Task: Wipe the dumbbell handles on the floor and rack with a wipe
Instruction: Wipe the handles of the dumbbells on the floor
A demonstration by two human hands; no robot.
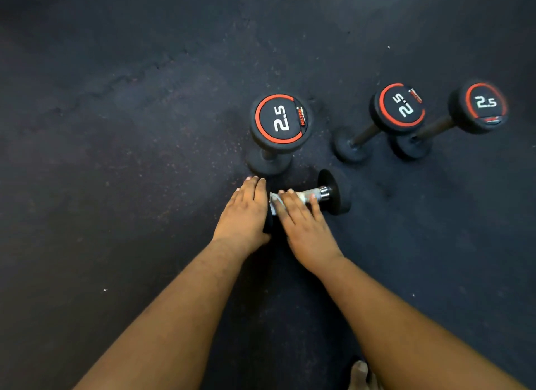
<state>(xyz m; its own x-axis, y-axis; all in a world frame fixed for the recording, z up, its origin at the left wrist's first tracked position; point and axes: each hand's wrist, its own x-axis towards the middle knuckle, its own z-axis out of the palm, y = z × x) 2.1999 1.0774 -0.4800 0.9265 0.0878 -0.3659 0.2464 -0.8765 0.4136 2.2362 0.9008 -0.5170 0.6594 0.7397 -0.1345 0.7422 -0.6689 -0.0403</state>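
Wiping view (head): both hands low centre of frame, on a dumbbell lying on its side on the floor (pixel 116 186).
Left hand (pixel 246 212): laid flat over the near-left head of the lying dumbbell, fingers straight and together, pointing up-frame; not curled round anything.
Right hand (pixel 304 221): just right of the left hand, fingers extended and pressing down on the wipe over the handle; thumb side hidden, cannot tell if it wraps under.
Wipe (pixel 275 199): white, crumpled, sits on the handle between the two hands, partly under the right fingers.
Lying dumbbell (pixel 333 192): centre frame, horizontal; right black head fully visible, left head mostly covered by the left hand.
Handle (pixel 320 193): chrome, knurled, short bare stretch showing right of the right fingertips, touching the black head.
Standing dumbbell A (pixel 280 120): upright on end, just above the left hand, top face reads 2.5 with red ring.
Standing dumbbell B (pixel 398 108): upper right, looks tilted in the wide lens, dark handle visible, 2.5 marked.
Standing dumbbell C (pixel 483 105): far right, beside B, bottom heads close together, 2.5 marked.
Floor: dark speckled rubber, wrinkled seam upper left.
Foot (pixel 359 375): bare, part visible at bottom edge, right of centre.
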